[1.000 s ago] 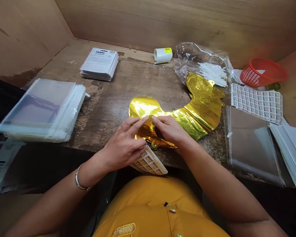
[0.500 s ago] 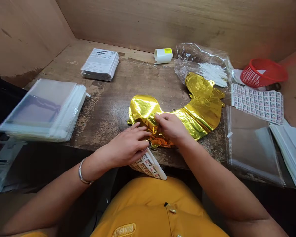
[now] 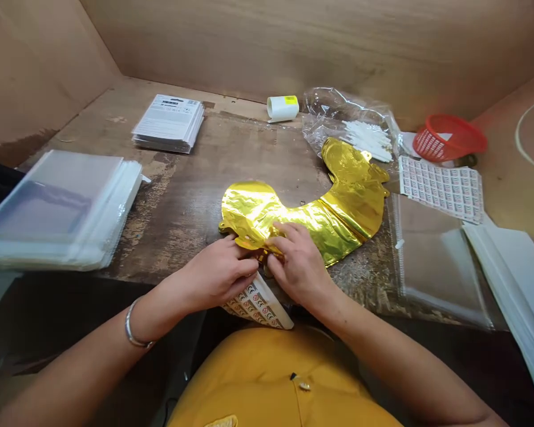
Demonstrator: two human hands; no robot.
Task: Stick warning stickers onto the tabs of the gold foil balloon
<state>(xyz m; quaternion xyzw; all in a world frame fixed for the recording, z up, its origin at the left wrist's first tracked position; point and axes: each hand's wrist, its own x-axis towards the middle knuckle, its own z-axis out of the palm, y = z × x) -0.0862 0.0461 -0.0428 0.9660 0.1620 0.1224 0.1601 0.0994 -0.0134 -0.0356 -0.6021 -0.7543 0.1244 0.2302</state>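
A shiny gold foil balloon [image 3: 347,219], flat and curved, lies across the front of the table. Its near left edge is lifted and bent between my hands. My left hand [image 3: 220,270] is closed at that edge, some fingers hidden under the foil. Below its palm hangs a folded sheet of CE stickers [image 3: 260,305], held in the same hand and reaching toward my lap. My right hand [image 3: 300,258] pinches the balloon's near edge just to the right, thumb below and fingers on top. What lies between the fingertips is mostly covered.
Clear plastic sleeves [image 3: 57,207] are stacked at left, with packaged cards [image 3: 169,121] behind. A white roll [image 3: 282,109], a bag of white sticks [image 3: 367,139] and a red basket [image 3: 449,139] stand at the back. Right are another sticker sheet [image 3: 442,187] and a clear sleeve [image 3: 440,255].
My right hand has shifted nearer to me, and the balloon's near edge is now folded up. My left fingers have moved under the foil and closed. The view has turned slightly right.
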